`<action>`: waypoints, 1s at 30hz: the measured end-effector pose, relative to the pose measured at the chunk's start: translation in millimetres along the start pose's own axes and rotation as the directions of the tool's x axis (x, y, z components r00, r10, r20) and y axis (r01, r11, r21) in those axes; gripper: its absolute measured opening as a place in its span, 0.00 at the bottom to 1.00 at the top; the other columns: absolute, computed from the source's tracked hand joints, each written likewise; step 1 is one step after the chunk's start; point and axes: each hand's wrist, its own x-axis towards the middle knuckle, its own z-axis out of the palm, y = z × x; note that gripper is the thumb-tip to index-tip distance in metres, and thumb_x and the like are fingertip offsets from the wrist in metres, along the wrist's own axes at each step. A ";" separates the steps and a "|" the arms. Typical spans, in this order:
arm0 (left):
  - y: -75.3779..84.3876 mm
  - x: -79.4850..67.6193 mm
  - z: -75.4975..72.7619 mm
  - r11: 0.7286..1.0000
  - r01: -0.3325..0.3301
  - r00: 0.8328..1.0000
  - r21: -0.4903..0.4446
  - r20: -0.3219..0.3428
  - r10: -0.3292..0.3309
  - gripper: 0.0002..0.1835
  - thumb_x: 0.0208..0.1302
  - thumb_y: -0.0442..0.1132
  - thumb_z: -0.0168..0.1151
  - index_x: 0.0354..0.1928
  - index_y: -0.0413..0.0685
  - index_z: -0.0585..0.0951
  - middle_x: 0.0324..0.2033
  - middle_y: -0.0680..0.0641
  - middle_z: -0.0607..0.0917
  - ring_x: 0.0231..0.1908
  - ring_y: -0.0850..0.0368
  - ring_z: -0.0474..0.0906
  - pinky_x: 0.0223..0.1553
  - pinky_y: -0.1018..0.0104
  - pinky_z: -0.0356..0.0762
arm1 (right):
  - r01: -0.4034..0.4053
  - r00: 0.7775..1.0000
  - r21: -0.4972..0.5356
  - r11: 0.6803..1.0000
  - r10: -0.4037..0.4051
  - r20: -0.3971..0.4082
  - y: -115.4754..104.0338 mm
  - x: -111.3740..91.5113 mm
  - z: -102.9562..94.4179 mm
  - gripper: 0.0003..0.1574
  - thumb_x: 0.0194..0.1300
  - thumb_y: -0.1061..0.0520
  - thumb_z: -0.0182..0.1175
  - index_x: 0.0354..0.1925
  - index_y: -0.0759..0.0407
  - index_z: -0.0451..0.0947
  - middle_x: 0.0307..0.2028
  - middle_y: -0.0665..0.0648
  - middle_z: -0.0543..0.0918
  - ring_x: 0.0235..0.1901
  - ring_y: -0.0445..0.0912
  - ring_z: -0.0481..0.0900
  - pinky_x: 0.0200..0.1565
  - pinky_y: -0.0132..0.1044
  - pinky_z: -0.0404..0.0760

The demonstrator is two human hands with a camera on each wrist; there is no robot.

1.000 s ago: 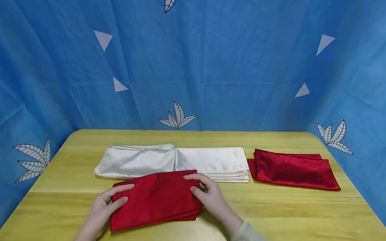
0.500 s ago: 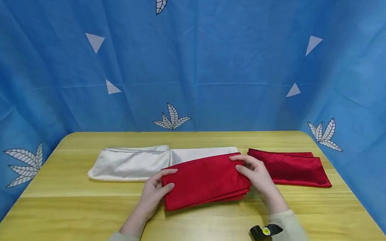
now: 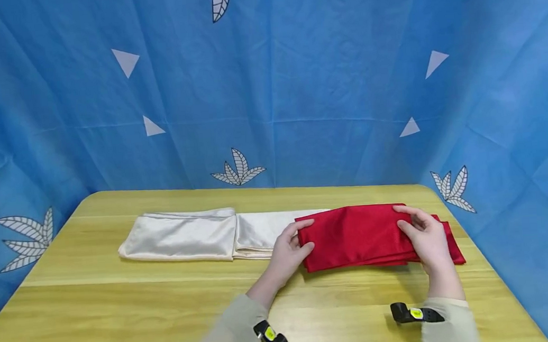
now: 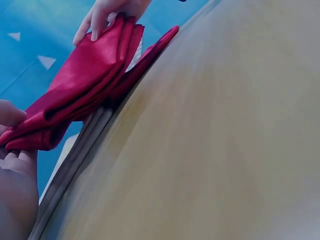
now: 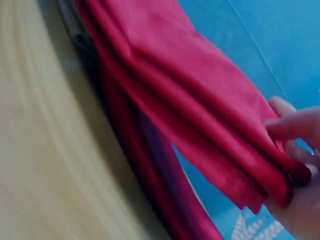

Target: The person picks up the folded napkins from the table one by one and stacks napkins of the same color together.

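Note:
A folded red satin cloth (image 3: 355,237) is held between both hands, raised a little off the table. My left hand (image 3: 286,252) pinches its left end, thumb on top. At the right end my right hand (image 3: 429,239) grips it the same way. Several layers show along the near edge of the held cloth (image 4: 85,75) in the left wrist view. Beneath it lies a second folded red cloth (image 3: 455,246), mostly hidden, its right end peeking out. The right wrist view shows a gap between the held cloth (image 5: 200,100) and the lower red cloth (image 5: 140,165).
Two folded white satin cloths lie end to end at the back of the wooden table (image 3: 136,313): a left one (image 3: 178,236) and a right one (image 3: 259,227), partly covered by the red cloth. A blue patterned curtain (image 3: 325,82) hangs behind and beside the table.
Both hands have carried the folded red cloth up off the table and to the right, from in front of the white cloths to over the other red cloth. The view has shifted slightly.

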 end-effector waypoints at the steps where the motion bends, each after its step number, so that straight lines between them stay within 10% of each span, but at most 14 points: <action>1: -0.5 3.9 8.9 1.000 -0.002 1.000 0.004 0.018 0.001 0.26 0.60 0.20 0.57 0.62 0.36 0.72 0.55 0.38 0.71 0.51 0.48 0.76 0.45 0.64 0.79 | -0.030 0.999 -0.008 1.000 0.029 -0.044 0.9 0.0 -5.9 0.23 0.69 0.57 0.57 0.62 0.53 0.74 0.61 0.52 0.69 0.57 0.43 0.68 0.47 0.17 0.69; 12: -28.9 39.7 66.6 0.996 -0.013 0.997 0.089 0.080 0.006 0.32 0.62 0.23 0.57 0.69 0.41 0.65 0.65 0.42 0.64 0.59 0.47 0.70 0.54 0.63 0.73 | -0.095 0.901 -0.292 0.952 -0.043 -0.432 11.9 2.2 -39.1 0.24 0.68 0.62 0.53 0.61 0.52 0.76 0.55 0.63 0.77 0.46 0.52 0.73 0.44 0.40 0.67; 23: -28.9 44.5 74.7 0.965 0.087 0.984 0.247 0.128 -0.121 0.38 0.63 0.23 0.56 0.73 0.44 0.54 0.72 0.43 0.51 0.68 0.43 0.56 0.56 0.66 0.70 | -0.092 0.904 -0.324 0.942 -0.058 -0.424 26.7 7.7 -36.1 0.27 0.69 0.64 0.51 0.66 0.54 0.70 0.61 0.66 0.71 0.56 0.63 0.69 0.56 0.59 0.62; 30: -37.0 44.3 70.9 0.958 0.001 0.992 0.288 0.117 -0.037 0.43 0.59 0.21 0.57 0.74 0.45 0.52 0.70 0.42 0.53 0.64 0.43 0.63 0.51 0.67 0.74 | -0.084 0.912 -0.379 0.921 -0.082 -0.402 35.8 9.2 -28.9 0.30 0.69 0.66 0.51 0.68 0.57 0.65 0.62 0.65 0.70 0.59 0.63 0.67 0.59 0.57 0.64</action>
